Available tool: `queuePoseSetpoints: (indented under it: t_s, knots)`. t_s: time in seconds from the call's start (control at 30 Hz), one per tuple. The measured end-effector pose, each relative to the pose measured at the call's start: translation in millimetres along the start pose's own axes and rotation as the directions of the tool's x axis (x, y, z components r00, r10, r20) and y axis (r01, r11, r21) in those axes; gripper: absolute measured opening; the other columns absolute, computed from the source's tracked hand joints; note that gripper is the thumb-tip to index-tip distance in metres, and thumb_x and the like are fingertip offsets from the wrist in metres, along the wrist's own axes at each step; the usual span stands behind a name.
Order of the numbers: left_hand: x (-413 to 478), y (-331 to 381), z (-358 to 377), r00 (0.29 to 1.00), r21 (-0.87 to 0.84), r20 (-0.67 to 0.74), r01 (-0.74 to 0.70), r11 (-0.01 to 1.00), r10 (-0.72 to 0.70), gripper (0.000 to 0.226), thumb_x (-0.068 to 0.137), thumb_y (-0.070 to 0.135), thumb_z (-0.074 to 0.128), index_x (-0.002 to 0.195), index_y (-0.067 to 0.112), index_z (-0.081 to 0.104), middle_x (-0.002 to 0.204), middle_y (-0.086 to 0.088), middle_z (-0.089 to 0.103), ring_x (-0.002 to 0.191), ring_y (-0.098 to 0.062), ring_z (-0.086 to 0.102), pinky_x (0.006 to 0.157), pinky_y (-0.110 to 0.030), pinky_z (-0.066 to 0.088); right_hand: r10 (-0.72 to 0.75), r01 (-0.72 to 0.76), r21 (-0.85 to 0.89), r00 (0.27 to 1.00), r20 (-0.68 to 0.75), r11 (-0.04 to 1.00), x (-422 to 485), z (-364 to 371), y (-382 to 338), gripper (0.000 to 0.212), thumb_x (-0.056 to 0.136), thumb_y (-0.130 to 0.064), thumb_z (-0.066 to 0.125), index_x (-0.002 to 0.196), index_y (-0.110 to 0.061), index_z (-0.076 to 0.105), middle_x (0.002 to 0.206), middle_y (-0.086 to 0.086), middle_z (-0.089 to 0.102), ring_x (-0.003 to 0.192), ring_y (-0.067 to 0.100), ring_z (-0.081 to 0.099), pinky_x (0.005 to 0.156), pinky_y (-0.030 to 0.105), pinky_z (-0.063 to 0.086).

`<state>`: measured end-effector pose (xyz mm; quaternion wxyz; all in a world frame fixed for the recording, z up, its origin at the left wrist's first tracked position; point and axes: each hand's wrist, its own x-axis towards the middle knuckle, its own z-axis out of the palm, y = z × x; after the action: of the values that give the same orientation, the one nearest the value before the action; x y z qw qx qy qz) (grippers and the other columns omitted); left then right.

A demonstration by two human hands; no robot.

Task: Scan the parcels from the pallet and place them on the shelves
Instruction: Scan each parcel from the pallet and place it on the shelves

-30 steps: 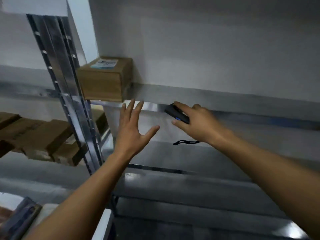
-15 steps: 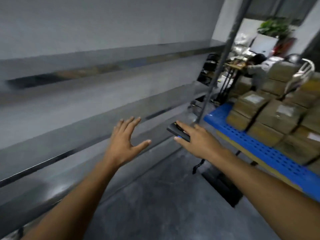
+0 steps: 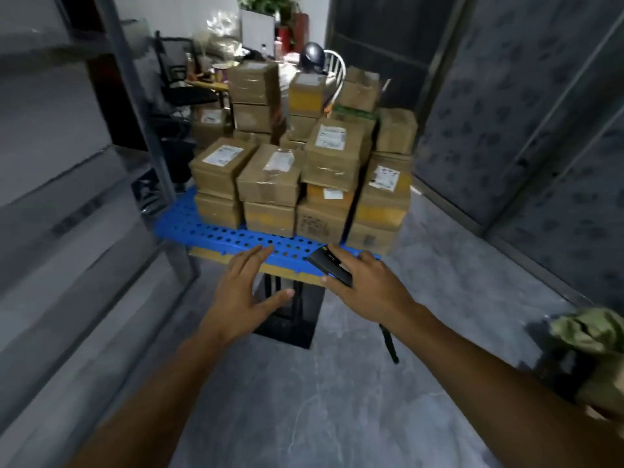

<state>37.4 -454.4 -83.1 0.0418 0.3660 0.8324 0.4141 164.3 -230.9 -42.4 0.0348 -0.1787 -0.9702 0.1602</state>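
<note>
Upper middle of the frame is where the goods are: a pile of brown cardboard parcels (image 3: 320,157) stacked on a blue perforated plastic pallet (image 3: 209,231), most of them with white shipping labels facing up. None of them is in hand yet.

Left grip (image 3: 243,298) is bare and released, fingers spread and holding nothing, at lower centre of the frame just under the pallet's near edge. Right grip (image 3: 368,288) is beside it toward the right, clenched round a small black handheld scanner (image 3: 332,266), with a black wrist strap (image 3: 388,342) dangling below the wrist. Neither one touches a box. The whole pile sits above both of them in the picture, with a strip of bare pallet in between.

Handling guess: it's taped cardboard, so stiff enough to squeeze a little, and nothing about it looks fragile. The boxes look one-hand sized and probably light to middling, but honestly I can't tell weight from here. The clear tape bands look shiny, so they could be a bit slick.

I'd go for the taped top-row parcel with the label (image 3: 270,177), straight above the left grip. Take it by its two opposite side faces, or thumb on top and fingers under the front edge, since the right is busy with the scanner. The label's on top, so scan first, then lift. Grey metal shelves (image 3: 67,214) run down the left side of the frame.
</note>
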Motion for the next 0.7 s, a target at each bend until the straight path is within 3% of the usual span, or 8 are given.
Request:
queuePoseSetpoints:
  t_s: [0.17, 0.37, 0.5, 0.63, 0.7]
  knots:
    - [82.5, 27.5, 76.9, 0.992, -0.044, 0.105, -0.063, 0.997, 0.067, 0.089, 0.08, 0.072, 0.062, 0.155, 0.032, 0.038, 0.161, 0.006, 0.034, 0.149, -0.013, 0.028, 0.118, -0.035, 0.029, 0.138, -0.138, 0.009, 0.987, -0.084, 0.99, 28.8, -17.6, 94.7, 0.071, 0.094, -0.067, 0.046, 0.156, -0.041, 0.023, 0.124, 0.016, 0.052, 0.107, 0.042, 0.055, 0.085, 0.047, 0.053]
    - [194.6, 39.1, 159.5, 0.975, -0.155, 0.175, -0.114, 0.981, 0.14, 0.083, 0.082, 0.07, 0.062, 0.153, 0.038, 0.033, 0.153, 0.023, 0.026, 0.134, 0.009, 0.027, 0.107, -0.027, 0.034, 0.238, -0.243, 0.0, 0.95, -0.204, 0.97, 88.4, -30.3, 192.6, 0.071, 0.092, -0.065, 0.052, 0.154, -0.038, 0.03, 0.11, 0.019, 0.056, 0.093, 0.043, 0.06, 0.075, 0.045, 0.055]
    - [264.5, 48.7, 200.7, 0.974, -0.21, 0.172, -0.109, 0.972, 0.146, 0.079, 0.086, 0.06, 0.07, 0.153, 0.034, 0.036, 0.16, 0.014, 0.024, 0.147, -0.008, 0.029, 0.113, -0.034, 0.037, 0.344, -0.333, 0.088, 0.902, -0.261, 0.939, 129.4, -40.5, 249.7, 0.071, 0.088, -0.066, 0.053, 0.151, -0.036, 0.037, 0.102, 0.021, 0.059, 0.089, 0.043, 0.062, 0.079, 0.045, 0.057]
    - [314.0, 56.8, 238.1, 0.979, -0.134, 0.109, -0.156, 0.979, 0.171, 0.083, 0.088, 0.054, 0.072, 0.155, 0.024, 0.035, 0.164, 0.007, 0.016, 0.142, 0.002, 0.02, 0.109, -0.027, 0.032, 0.415, -0.4, 0.109, 0.87, -0.265, 0.91, 168.1, -47.9, 304.3, 0.074, 0.086, -0.068, 0.051, 0.151, -0.035, 0.038, 0.102, 0.019, 0.057, 0.087, 0.041, 0.061, 0.079, 0.043, 0.055]
    - [326.2, 59.5, 252.8, 0.985, -0.061, 0.094, -0.139, 0.988, 0.145, 0.09, 0.086, 0.058, 0.068, 0.159, 0.02, 0.03, 0.167, -0.006, 0.013, 0.151, -0.013, 0.015, 0.114, -0.032, 0.028, 0.431, -0.415, 0.114, 0.87, -0.239, 0.903, 184.7, -48.6, 326.0, 0.073, 0.089, -0.064, 0.054, 0.152, -0.032, 0.037, 0.103, 0.019, 0.056, 0.088, 0.04, 0.061, 0.081, 0.043, 0.055]
